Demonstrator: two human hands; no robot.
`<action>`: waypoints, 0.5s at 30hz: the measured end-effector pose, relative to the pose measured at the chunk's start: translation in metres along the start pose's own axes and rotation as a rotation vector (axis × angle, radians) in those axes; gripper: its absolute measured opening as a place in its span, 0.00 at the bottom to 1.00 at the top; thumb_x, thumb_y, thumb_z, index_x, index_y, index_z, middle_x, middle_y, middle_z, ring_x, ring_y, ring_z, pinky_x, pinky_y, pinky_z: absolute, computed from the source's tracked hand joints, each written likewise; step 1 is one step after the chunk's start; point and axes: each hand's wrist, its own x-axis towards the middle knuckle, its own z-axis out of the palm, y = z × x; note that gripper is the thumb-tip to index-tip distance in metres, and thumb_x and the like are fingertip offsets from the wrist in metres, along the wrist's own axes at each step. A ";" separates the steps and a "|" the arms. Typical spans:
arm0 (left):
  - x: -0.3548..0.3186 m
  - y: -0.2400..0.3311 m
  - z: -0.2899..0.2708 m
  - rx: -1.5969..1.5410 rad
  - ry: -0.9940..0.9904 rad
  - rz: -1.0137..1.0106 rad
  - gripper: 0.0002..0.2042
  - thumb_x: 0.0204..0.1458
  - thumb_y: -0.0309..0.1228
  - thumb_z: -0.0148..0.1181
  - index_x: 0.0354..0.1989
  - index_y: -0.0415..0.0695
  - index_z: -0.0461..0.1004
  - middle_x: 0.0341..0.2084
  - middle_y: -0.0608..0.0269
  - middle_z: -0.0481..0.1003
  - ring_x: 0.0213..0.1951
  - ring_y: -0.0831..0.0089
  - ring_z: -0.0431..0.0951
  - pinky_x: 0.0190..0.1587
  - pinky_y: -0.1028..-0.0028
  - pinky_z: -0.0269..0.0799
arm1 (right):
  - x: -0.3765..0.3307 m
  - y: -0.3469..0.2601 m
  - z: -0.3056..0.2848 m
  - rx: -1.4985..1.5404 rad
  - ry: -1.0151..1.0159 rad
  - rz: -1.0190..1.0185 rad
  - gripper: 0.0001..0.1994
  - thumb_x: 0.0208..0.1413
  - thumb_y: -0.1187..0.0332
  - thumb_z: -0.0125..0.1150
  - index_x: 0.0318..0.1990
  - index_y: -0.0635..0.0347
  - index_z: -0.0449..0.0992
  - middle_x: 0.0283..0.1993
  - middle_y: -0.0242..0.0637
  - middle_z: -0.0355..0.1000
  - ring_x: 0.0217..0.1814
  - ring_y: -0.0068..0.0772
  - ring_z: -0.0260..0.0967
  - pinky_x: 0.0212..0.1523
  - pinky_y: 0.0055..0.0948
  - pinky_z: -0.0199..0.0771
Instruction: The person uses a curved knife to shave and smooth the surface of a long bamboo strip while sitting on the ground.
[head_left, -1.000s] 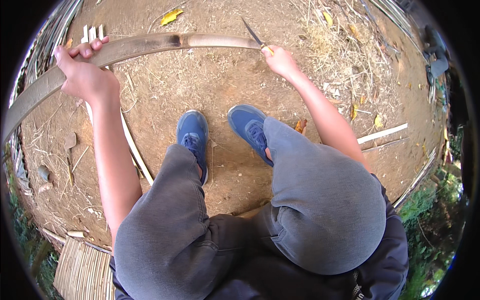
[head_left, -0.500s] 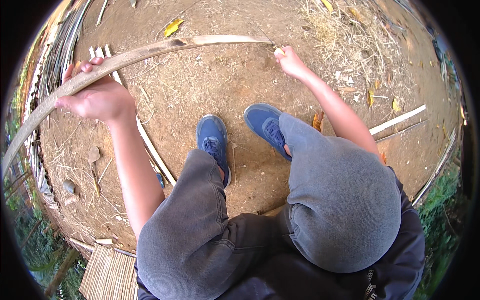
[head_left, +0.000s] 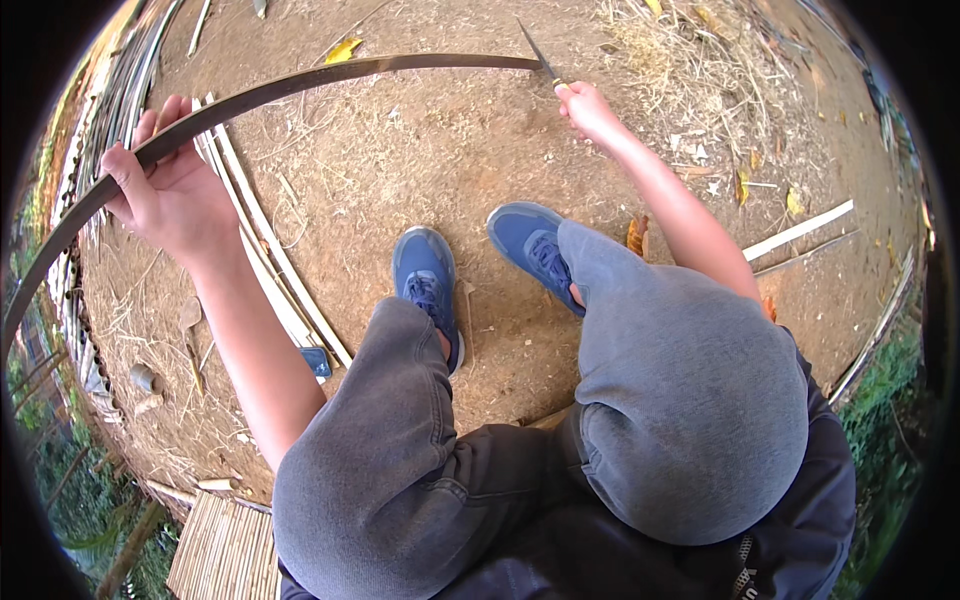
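Note:
A long split bamboo strip (head_left: 300,85), its dark side showing, runs from the left rim across the top of the scene. My left hand (head_left: 172,195) grips it near its left part, thumb on the near side and fingers beyond. Its right end lies against or very near the blade of a slim knife (head_left: 537,50); touch cannot be told. My right hand (head_left: 590,110) is closed round the knife's handle, with the blade pointing up and away to the left. The strip's far left end runs out of view.
Several pale strips (head_left: 262,235) lie on the dirt ground left of my shoes, beside a small dark-blue flat object (head_left: 316,361). A trowel-like tool (head_left: 192,318) and a cup-like container (head_left: 143,377) lie farther left. Dry straw (head_left: 690,55) is heaped at upper right. A slatted mat (head_left: 222,550) is lower left.
The strip has turned from its pale, broad face to a dark, narrower one and risen slightly. My left hand has shifted left; my right hand moved slightly right, and the knife blade shows more clearly.

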 end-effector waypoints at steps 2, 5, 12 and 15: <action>0.001 0.001 -0.004 -0.027 -0.052 -0.010 0.12 0.61 0.42 0.57 0.34 0.47 0.71 0.24 0.57 0.78 0.36 0.54 0.81 0.49 0.53 0.76 | -0.012 -0.016 0.002 -0.071 -0.057 -0.022 0.21 0.68 0.53 0.44 0.42 0.65 0.74 0.29 0.36 0.72 0.26 0.29 0.68 0.32 0.34 0.69; 0.000 0.001 -0.005 0.006 -0.065 -0.051 0.10 0.61 0.40 0.56 0.33 0.48 0.71 0.21 0.59 0.77 0.33 0.56 0.81 0.48 0.53 0.75 | -0.023 -0.031 0.010 -0.114 -0.093 -0.090 0.22 0.69 0.52 0.40 0.43 0.64 0.74 0.25 0.36 0.70 0.23 0.27 0.67 0.30 0.34 0.69; 0.005 0.009 -0.020 -0.157 -0.191 -0.167 0.17 0.62 0.44 0.51 0.22 0.50 0.67 0.15 0.65 0.71 0.23 0.67 0.76 0.39 0.56 0.75 | -0.033 -0.055 0.015 -0.189 -0.157 -0.059 0.24 0.71 0.51 0.36 0.45 0.65 0.72 0.23 0.40 0.69 0.24 0.31 0.69 0.32 0.39 0.71; -0.003 0.000 -0.007 -0.155 -0.100 -0.124 0.18 0.62 0.43 0.52 0.19 0.51 0.64 0.12 0.69 0.63 0.21 0.70 0.69 0.38 0.58 0.73 | -0.025 -0.052 0.021 -0.366 -0.088 -0.281 0.25 0.71 0.51 0.35 0.46 0.67 0.70 0.24 0.42 0.71 0.27 0.37 0.72 0.34 0.42 0.74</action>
